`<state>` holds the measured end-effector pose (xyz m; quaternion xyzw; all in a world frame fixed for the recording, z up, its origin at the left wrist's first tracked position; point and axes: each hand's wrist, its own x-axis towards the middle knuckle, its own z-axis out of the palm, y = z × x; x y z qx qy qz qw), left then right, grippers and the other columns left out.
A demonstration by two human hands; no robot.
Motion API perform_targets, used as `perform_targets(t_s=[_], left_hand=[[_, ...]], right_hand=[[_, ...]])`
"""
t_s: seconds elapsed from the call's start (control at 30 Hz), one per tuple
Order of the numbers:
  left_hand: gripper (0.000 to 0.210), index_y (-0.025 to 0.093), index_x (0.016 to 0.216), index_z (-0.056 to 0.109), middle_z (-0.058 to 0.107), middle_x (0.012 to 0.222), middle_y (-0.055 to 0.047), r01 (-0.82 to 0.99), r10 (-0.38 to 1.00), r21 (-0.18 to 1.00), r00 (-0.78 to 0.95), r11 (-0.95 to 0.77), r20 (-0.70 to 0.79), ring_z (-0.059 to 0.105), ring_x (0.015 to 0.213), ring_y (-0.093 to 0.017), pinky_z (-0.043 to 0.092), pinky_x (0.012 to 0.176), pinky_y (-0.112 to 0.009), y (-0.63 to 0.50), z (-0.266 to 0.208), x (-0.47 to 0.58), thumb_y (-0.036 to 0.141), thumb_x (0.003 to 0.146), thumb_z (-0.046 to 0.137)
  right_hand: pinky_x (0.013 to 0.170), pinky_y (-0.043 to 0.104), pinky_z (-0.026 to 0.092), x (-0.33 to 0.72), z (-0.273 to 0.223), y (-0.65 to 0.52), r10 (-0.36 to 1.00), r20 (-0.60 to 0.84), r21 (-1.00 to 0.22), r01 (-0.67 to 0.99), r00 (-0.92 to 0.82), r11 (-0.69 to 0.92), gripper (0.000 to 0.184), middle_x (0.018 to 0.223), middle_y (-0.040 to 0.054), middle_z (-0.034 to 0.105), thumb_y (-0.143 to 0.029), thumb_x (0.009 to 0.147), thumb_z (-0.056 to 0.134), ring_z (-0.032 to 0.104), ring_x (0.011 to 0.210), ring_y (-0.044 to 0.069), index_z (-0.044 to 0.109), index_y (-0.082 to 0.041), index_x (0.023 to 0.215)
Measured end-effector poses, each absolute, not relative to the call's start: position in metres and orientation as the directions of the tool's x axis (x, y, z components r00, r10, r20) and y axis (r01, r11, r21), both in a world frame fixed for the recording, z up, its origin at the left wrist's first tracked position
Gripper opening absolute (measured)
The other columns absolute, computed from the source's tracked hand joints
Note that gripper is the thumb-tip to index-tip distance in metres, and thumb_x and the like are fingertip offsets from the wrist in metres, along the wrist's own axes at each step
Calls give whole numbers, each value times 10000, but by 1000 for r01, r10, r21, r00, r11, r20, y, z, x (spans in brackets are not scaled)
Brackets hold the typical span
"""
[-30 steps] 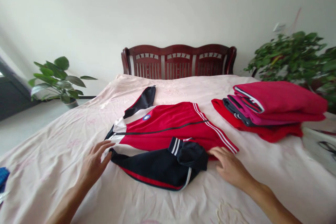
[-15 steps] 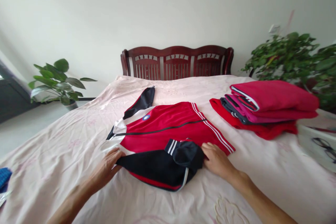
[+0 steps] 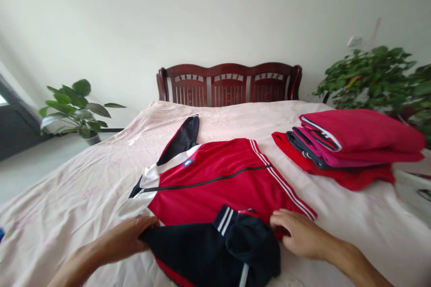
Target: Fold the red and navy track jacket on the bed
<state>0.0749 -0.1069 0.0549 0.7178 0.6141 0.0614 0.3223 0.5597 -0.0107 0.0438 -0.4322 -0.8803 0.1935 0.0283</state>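
Observation:
A red, white and navy zip jacket point(image 3: 208, 188) lies front up on the bed, its collar to the left and striped hem to the right. Its far sleeve point(image 3: 182, 139) stretches out toward the headboard. The near navy sleeve point(image 3: 195, 244) is folded over, with the striped cuff resting on the red front. My left hand point(image 3: 138, 233) grips the jacket at the shoulder end of that sleeve, fingertips partly hidden. Beside the bunched cuff end, my right hand point(image 3: 299, 231) pinches the jacket's near side close to the hem.
A stack of folded clothes point(image 3: 357, 139) stands on the bed to the right. Past it lies a pale tray-like thing point(image 3: 411, 193) with dark-framed glasses. A wooden headboard point(image 3: 229, 80) is at the back, with potted plants point(image 3: 81, 107) on both sides.
The jacket's near side and both hands sit lower in view and closer to me. The view itself has shifted slightly. Both hands keep their hold.

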Motion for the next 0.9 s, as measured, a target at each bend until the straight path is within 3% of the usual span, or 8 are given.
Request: perform_targets(t_s=[0.1,0.2,0.33,0.43,0.53,0.63,0.77,0.9], left_hand=[[396,305,1090,724,735,962,13,730,855,681,319,54,-409,640,860,-244,482,740,-304,-86,76,71,351,696,724],[379,248,1049,747,740,894,-30,669,902,743,298,35,-311,647,833,-238,507,757,-321,-41,90,76,510,826,586],[441,218,841,756,740,796,-20,814,994,580,79,-20,-77,667,778,-215,502,695,-287,48,89,96,543,891,463],[357,226,939,766,774,942,-33,901,998,434,-43,22,38,697,914,-234,493,739,-272,118,79,115,418,906,467],[340,210,1057,743,757,1100,-102,930,992,364,-97,62,78,680,1041,-264,480,823,-303,178,65,136,341,918,462],[357,181,1051,729,733,1137,-155,949,988,302,-126,94,88,676,1042,-290,480,853,-349,220,49,154,376,930,456],[305,177,959,738,730,1096,-150,965,985,238,-142,114,101,665,1044,-286,478,869,-342,249,31,163,374,902,512],[376,173,1079,695,707,1139,-145,964,963,200,-208,173,171,653,1047,-271,475,855,-349,261,20,162,310,969,363]], right_hand=[[665,252,452,565,60,23,693,-297,-576,702,-658,420,275,833,10,727,-148,701,515,651,764,177,720,-224,868],[673,255,483,561,73,81,792,-259,-673,691,-553,263,269,838,38,740,-284,794,519,667,758,181,714,-174,944],[747,289,495,552,77,169,990,-63,-478,875,-126,81,345,906,85,740,-357,875,444,678,881,226,715,-153,931],[785,357,499,547,68,223,999,-29,-403,914,44,-52,433,1015,182,726,-390,916,391,670,979,296,714,-114,997],[809,404,507,536,54,260,989,-48,-376,915,140,-148,558,1089,243,706,-485,941,340,668,1025,329,705,-87,1083],[798,422,514,519,40,281,976,-61,-361,907,208,-216,668,1110,240,705,-593,937,291,676,1017,343,706,-101,1114],[779,371,503,508,26,290,973,17,-357,910,230,-209,600,1156,156,710,-596,949,279,673,1024,301,672,-210,1185],[804,356,482,521,17,289,966,93,-327,924,240,-198,572,1176,134,698,-580,970,250,647,1071,286,647,-245,1209]])
